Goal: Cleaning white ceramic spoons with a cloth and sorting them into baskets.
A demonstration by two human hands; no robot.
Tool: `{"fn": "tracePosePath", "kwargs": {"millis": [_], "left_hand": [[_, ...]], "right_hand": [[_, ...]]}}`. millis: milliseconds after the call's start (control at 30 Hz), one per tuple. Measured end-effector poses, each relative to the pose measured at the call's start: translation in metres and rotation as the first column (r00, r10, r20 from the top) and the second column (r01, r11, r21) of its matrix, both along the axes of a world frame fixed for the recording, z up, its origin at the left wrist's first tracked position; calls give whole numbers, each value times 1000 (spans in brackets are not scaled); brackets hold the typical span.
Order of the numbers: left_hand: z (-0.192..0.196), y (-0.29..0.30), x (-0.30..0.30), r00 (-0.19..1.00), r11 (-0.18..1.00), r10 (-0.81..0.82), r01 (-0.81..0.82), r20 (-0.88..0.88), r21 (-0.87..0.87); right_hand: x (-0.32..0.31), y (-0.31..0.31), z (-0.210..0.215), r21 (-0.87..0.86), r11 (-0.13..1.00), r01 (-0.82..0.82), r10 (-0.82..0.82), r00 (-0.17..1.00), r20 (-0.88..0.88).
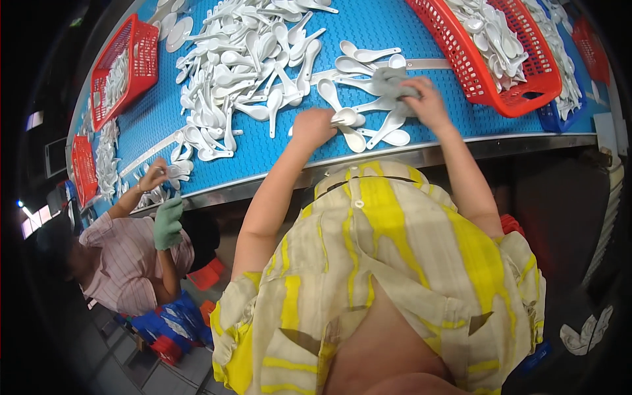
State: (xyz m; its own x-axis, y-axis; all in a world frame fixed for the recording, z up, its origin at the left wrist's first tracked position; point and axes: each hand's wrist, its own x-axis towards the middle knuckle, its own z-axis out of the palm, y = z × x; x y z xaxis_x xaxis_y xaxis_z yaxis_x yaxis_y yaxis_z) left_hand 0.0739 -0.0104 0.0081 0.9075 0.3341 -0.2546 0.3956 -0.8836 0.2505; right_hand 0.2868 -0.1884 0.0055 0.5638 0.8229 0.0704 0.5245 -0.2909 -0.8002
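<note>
Here, white spoons [353, 118] out rightward from the pinching left grip [315, 127], grey cloth [387, 82] in the pinching right grip [428, 102]

Loose cream shirt [424, 240] bearing irregular bright-yellow stripes [378, 210] and patches; small pale buttons [359, 204] running along front; short sleeves [232, 322] repeating same yellow; both forearms [275, 181] showing bare

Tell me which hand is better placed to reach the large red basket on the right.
Probably the right hand: it is clearly nearer the large red basket, though its fingers are on a gray cloth. The left hand is farther away, at a white spoon.
</note>
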Motion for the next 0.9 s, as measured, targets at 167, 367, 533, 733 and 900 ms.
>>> {"fn": "tracePosePath", "kwargs": {"millis": [167, 367, 533, 733, 900], "left_hand": [[5, 10, -22, 926, 870, 357, -377, -121, -318], [11, 12, -34, 601, 140, 778, -450, -183, -882], [27, 6, -41, 528, -79, 807, -344, -263, -936], [40, -15, -56, 461, -129, 841, -341, -285, -931], [10, -21, -73, 335, -458, 807, -166, -487, -873]], "right_hand": [[43, -45, 22, -296, 920, 257, -112, 896, 430], [34, 24, -5, -341, 901, 269, -198, 953, 231], [35, 51, -31, -468, 856, 219, -148, 972, 185], [15, 33, -19, -45, 997, 64, -66, 997, -51], [-35, 40, -14, -312, 944, -111, 194, 948, 251]]}}
